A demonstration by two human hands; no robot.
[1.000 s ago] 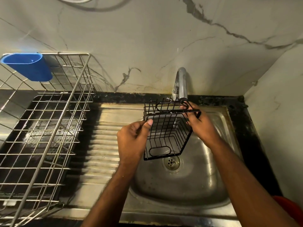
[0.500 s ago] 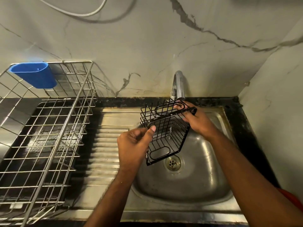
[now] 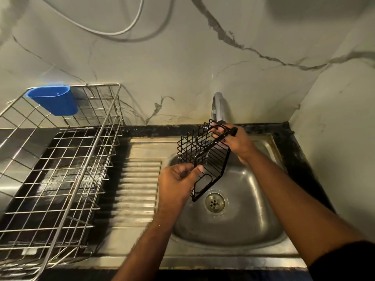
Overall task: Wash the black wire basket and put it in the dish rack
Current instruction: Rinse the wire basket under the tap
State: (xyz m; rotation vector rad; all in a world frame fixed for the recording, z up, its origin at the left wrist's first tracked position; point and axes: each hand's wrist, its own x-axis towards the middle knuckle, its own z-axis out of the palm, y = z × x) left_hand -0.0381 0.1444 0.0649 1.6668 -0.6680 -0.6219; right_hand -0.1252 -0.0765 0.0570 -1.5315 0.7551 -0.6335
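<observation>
Both your left hand (image 3: 178,182) and right hand (image 3: 236,140) pinch the basket (image 3: 205,157) rim; it's light, stiff, probably slippery wet, so hold frame wires.

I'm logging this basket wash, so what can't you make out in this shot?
Head view only:
- Water from the tap: spout end hidden behind black wire basket and right hand.
- Left hand fingertips: hidden behind basket edge.
- Dish rack: left side cut off by frame.
</observation>
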